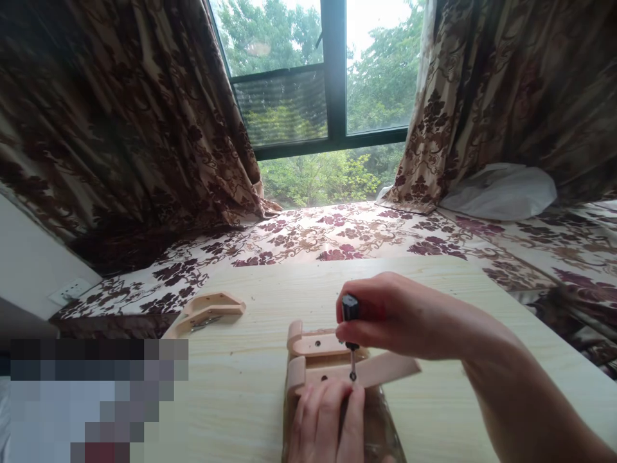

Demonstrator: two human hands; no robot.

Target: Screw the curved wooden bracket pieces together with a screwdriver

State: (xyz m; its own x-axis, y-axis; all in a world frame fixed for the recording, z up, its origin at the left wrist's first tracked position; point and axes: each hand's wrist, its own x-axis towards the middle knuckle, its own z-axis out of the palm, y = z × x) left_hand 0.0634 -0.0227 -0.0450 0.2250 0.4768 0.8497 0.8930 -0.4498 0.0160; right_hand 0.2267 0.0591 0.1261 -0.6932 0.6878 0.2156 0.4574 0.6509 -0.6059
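Observation:
My right hand is closed around a screwdriver with a dark handle and a thin metal shaft. The shaft points down, and its tip meets a dark screw in a pale wooden bar with a rounded end. Pressed against that bar from the near side are the fingers of my left hand, their tips close to the screw. Beside it lies a second wooden bar with a dark hole or screw. An angled wooden strip sticks out to the right. Underneath is a brownish, shiny plastic-wrapped object, partly covered by my left hand.
The pale wooden tabletop carries another wooden piece at the far left, with small metal parts by it. Behind stand a flower-patterned covered ledge, a window and curtains. A white plastic bag lies at right.

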